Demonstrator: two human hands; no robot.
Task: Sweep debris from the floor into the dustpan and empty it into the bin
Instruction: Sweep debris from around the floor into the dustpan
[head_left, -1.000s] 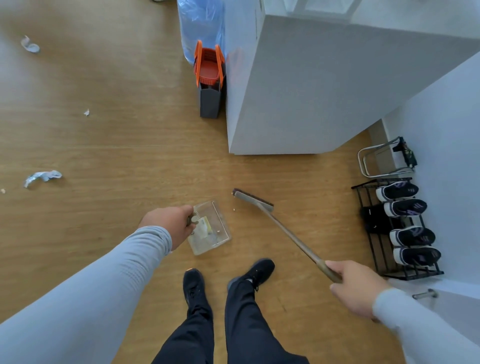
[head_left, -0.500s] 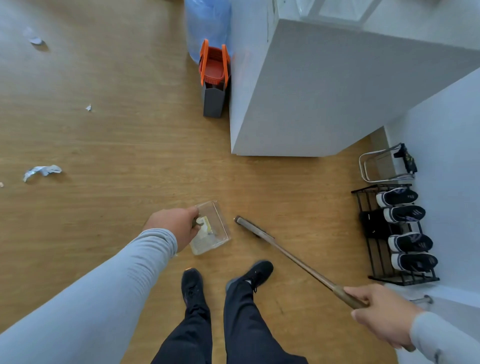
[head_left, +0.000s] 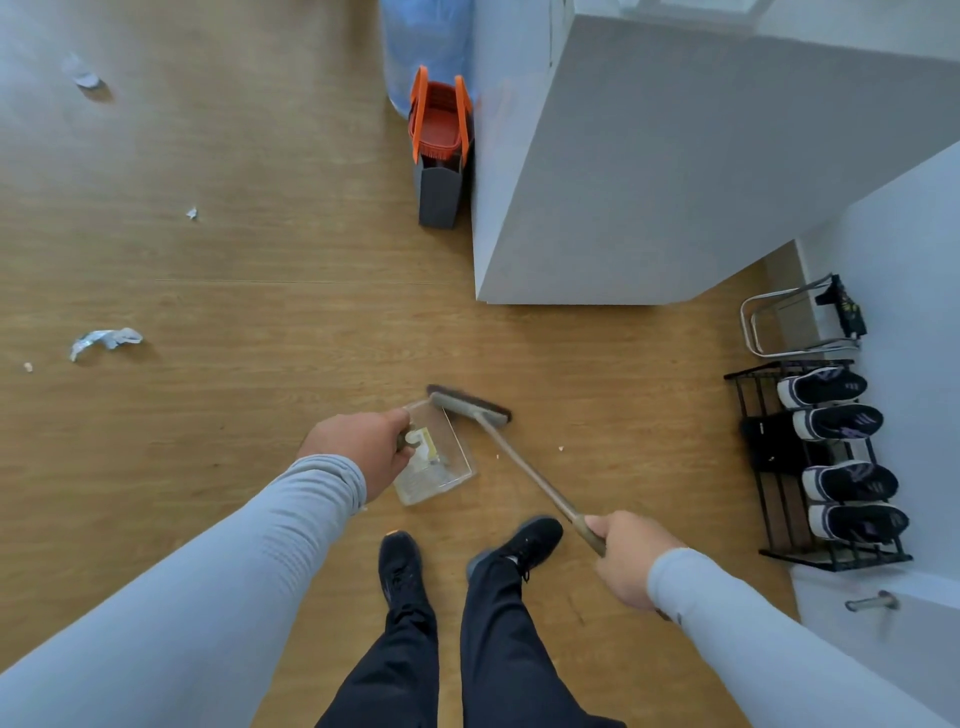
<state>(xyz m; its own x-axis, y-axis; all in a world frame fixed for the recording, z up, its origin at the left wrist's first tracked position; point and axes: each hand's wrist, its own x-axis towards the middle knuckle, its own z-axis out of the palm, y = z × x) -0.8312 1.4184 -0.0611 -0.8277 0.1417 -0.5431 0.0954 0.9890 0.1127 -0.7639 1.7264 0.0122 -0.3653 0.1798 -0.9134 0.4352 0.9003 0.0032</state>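
The wooden floor (head_left: 234, 270) fills most of the frame. A large white cabinet (head_left: 675, 171) occupies the upper right, and beside its left face a dark bin (head_left: 439, 192) with an orange-handled basket (head_left: 440, 122) in its top is seen at upper centre, a blue bag (head_left: 423, 41) behind it. A black shoe rack (head_left: 779, 467) loaded with trainers is placed along the right edge, with a folded metal frame (head_left: 779, 322) above it.

At centre frame, a clear dustpan (head_left: 441, 467) is held low over the floor; its handle is gripped by the left hand (head_left: 358, 452), fingers curled round it. Pale scraps are visible inside the pan. The broom (head_left: 524, 467) is gripped near the end of its handle by the right hand (head_left: 628, 556), at lower right of centre, fingers wrapped round the shaft. The broom head (head_left: 470, 406) is set at the far edge of the dustpan, touching or overlapping its rim.

A crumpled wrapper (head_left: 104, 340) lies at the left edge, another scrap (head_left: 83, 75) at upper left, a small piece (head_left: 192, 213) between them, and tiny crumbs (head_left: 561, 447) just right of the broom.
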